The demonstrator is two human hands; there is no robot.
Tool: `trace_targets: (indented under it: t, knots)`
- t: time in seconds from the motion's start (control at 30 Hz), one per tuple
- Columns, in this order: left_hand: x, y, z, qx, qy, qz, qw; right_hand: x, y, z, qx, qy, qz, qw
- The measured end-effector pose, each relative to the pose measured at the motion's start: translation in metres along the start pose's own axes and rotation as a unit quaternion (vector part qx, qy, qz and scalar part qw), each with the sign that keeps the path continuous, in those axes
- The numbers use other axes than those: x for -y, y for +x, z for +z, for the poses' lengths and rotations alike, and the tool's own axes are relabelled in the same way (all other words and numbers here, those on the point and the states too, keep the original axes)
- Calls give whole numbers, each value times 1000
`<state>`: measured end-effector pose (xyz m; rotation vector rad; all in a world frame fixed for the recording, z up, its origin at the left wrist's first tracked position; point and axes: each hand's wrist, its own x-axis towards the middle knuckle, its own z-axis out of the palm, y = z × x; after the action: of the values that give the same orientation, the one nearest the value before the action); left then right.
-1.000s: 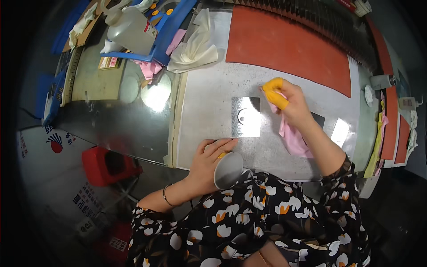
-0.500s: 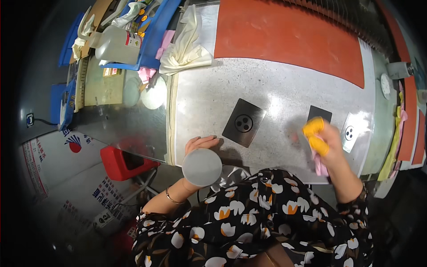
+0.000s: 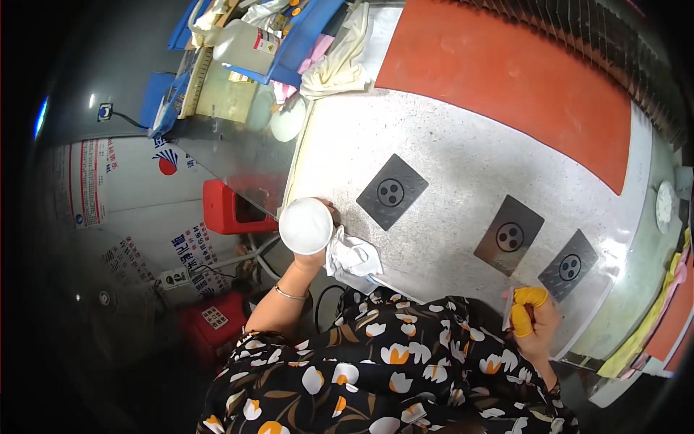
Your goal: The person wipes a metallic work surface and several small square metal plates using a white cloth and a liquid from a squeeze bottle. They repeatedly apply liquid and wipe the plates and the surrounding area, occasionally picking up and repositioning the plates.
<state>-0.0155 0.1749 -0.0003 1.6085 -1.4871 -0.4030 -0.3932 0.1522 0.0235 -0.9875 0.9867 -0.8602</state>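
Note:
My left hand is at the near left edge of the worktable. A round white disc-like thing covers most of its fingers, and whether the hand grips it cannot be made out. Beside that hand hangs a crumpled white cloth. My right hand has yellow covers on its fingers and is closed on a pink cloth, mostly hidden. It is low at the table's near right edge. Three dark flat plates, each with a ring around three dots, lie on the table: left, middle and right.
An orange-red mat covers the table's far side. A cream cloth, a blue tray and a translucent bottle sit far left. A red stool stands left. A yellow cloth hangs at the right edge.
The view has turned, shifting the scene. My right hand has drawn back toward me from beside the middle plate, which now shows whole. The round disc now hides more of my left fingers.

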Motion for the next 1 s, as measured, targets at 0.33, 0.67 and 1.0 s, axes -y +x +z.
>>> trace_targets:
  t: [0.33,0.67,1.0]
  knots:
    - [34,-17,-4,5,65,29,997,9,-6,-3,12,52,19,998]
    - [33,-12,-12,81,214,202,952,-4,16,18,38,-348,-306,886]
    - [18,4,-11,89,-85,185,975,-48,-17,58,-191,-225,-179,938]
